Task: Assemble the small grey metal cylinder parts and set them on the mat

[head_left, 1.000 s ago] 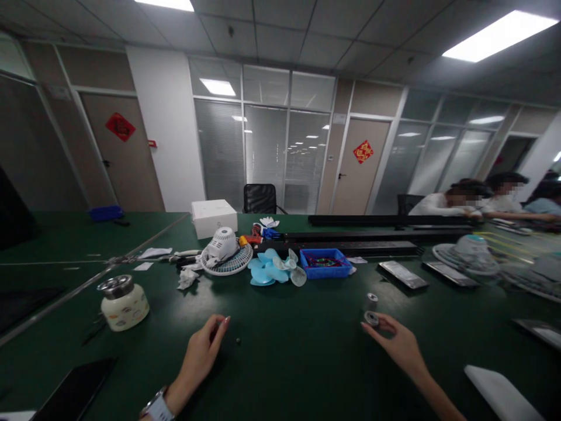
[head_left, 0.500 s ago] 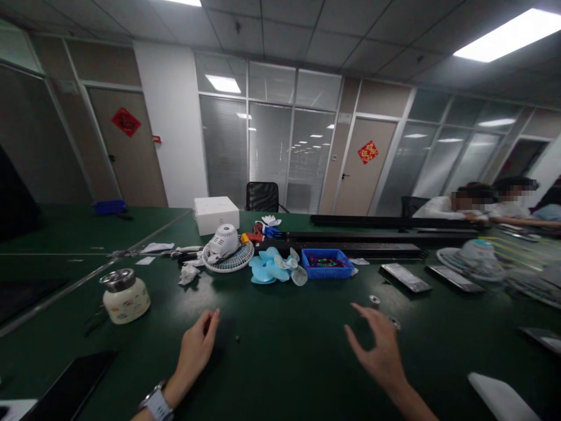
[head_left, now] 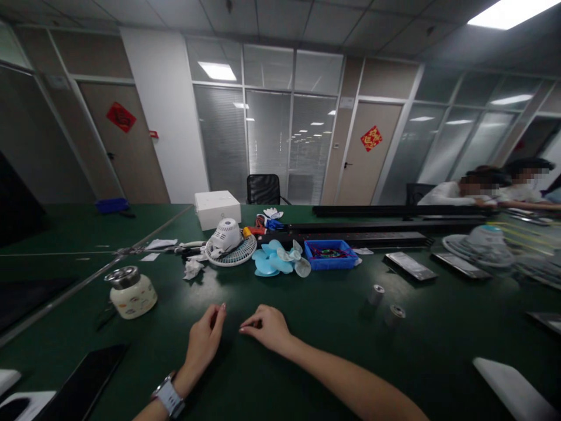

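Note:
My left hand (head_left: 205, 336), a watch (head_left: 169, 396) on its wrist, rests over the green table with curled fingers and the thumb close to the index finger. What it holds, if anything, is hidden. My right hand (head_left: 268, 328) reaches across to the middle, thumb and forefinger pinched just right of my left hand. Anything between those fingertips is too small to make out. Two small metal cylinders (head_left: 376, 294) stand to the right of my right hand. Blue fan blades (head_left: 269, 260) and a clear fan blade (head_left: 301, 264) lie beyond both hands.
A white fan part with grille (head_left: 230, 254), blue tray with wires (head_left: 331, 255), white box (head_left: 218, 209) and black rails (head_left: 385, 240) line the back. A cream jar (head_left: 134, 297) stands left, hard drives (head_left: 409, 266) lie right. People (head_left: 456, 192) sit far right.
My right hand has swung left from near the metal cylinders, its spread fingers now pinched. A small dark round piece seen on the table between the hands no longer shows. My left hand keeps its pose.

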Motion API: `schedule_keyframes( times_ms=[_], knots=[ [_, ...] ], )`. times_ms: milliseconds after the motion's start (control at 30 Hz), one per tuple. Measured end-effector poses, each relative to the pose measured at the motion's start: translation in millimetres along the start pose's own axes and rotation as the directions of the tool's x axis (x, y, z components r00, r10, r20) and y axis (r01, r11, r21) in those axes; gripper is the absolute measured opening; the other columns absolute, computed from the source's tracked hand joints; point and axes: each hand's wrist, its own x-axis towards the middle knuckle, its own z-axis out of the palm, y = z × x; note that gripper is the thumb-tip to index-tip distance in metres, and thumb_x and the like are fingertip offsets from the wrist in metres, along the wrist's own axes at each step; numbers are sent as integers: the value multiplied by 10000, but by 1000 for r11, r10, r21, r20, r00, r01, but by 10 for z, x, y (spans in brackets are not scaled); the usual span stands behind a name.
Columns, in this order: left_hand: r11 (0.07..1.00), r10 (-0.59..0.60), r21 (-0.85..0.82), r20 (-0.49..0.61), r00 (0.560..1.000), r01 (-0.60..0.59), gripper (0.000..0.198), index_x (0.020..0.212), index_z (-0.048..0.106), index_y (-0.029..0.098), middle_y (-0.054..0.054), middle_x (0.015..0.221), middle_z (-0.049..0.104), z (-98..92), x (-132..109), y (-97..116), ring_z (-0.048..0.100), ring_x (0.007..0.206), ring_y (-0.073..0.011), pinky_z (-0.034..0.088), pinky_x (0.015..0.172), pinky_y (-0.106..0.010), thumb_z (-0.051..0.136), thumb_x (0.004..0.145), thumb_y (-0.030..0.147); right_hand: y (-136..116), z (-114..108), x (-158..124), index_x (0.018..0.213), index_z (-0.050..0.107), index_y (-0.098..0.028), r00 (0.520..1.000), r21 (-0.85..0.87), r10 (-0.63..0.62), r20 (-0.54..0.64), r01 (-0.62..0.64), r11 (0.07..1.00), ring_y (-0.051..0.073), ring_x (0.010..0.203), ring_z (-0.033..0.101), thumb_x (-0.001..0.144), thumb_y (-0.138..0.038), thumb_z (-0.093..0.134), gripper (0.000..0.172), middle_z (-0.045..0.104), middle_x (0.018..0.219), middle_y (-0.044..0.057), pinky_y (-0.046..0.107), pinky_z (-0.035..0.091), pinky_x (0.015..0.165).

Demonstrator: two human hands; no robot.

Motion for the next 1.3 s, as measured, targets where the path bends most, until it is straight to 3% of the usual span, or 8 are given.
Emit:
schedule_keyframes(
  times_ms=[100, 200, 300, 333, 400, 567, 967, 1300],
  knots=[
    [1000, -15, 5, 19, 1000, 15, 387, 711, 517, 205, 43, 547, 508, -23, 2, 34, 504, 495, -135, 358, 502, -225, 384, 877, 529, -7, -458, -292, 877, 742, -383, 999, 53, -2, -41, 4, 999, 183, 729, 632, 790, -428, 636, 144, 680, 848, 11, 312, 509, 649],
    [999, -38, 10, 40, 998, 38, 387, 721, 523, 210, 41, 534, 510, -30, 11, 33, 518, 496, -146, 363, 497, -231, 384, 869, 540, 208, -1210, -741, 932, 735, -369, 982, -158, 57, -182, -86, 984, 213, 871, 631, 827, -430, 582, 195, 689, 916, 31, 349, 495, 786],
    [999, -51, 16, 59, 997, 50, 381, 754, 540, 213, 41, 536, 523, -19, 17, -9, 531, 504, -155, 371, 501, -234, 391, 863, 546, 600, -1958, -1210, 948, 736, -292, 870, -346, 117, -479, -309, 886, 231, 923, 624, 826, -475, 537, 296, 687, 979, 53, 371, 478, 836],
    [998, -53, 18, 61, 997, 52, 380, 765, 544, 213, 41, 541, 529, -13, 17, -26, 533, 507, -156, 373, 504, -234, 393, 862, 548, 738, -2149, -1337, 925, 740, -276, 806, -377, 122, -579, -397, 837, 238, 921, 627, 810, -508, 534, 331, 690, 983, 56, 380, 475, 837],
    [998, -58, 26, 63, 996, 57, 382, 773, 546, 213, 39, 555, 541, -5, 17, -50, 538, 514, -156, 377, 511, -236, 394, 859, 554, 984, -2402, -1525, 890, 740, -265, 761, -417, 139, -634, -487, 767, 241, 919, 633, 800, -546, 511, 374, 699, 968, 51, 381, 473, 833],
    [997, -64, 45, 55, 996, 62, 409, 743, 529, 212, 37, 550, 531, 0, 24, -36, 532, 510, -155, 373, 511, -239, 372, 856, 572, 1264, -2473, -1659, 894, 731, -277, 738, -400, 210, -642, -555, 730, 220, 896, 657, 807, -545, 494, 368, 711, 976, 15, 337, 484, 793],
    [995, -93, 31, 85, 992, 90, 424, 764, 533, 217, 37, 543, 539, -42, 24, 23, 552, 511, -166, 386, 514, -248, 360, 845, 596, 1234, -2473, -1674, 893, 749, -255, 656, -240, 335, -676, -627, 742, 236, 843, 687, 732, -565, 543, 406, 736, 933, 28, 316, 530, 733],
    [996, -84, 39, 81, 993, 81, 431, 757, 537, 215, 33, 548, 546, -29, 28, 23, 551, 503, -164, 389, 513, -251, 357, 836, 598, 1182, -2477, -1662, 975, 739, -257, 713, -401, 343, -612, -653, 642, 243, 873, 683, 815, -504, 472, 396, 733, 971, 34, 332, 525, 743]
  ],
)
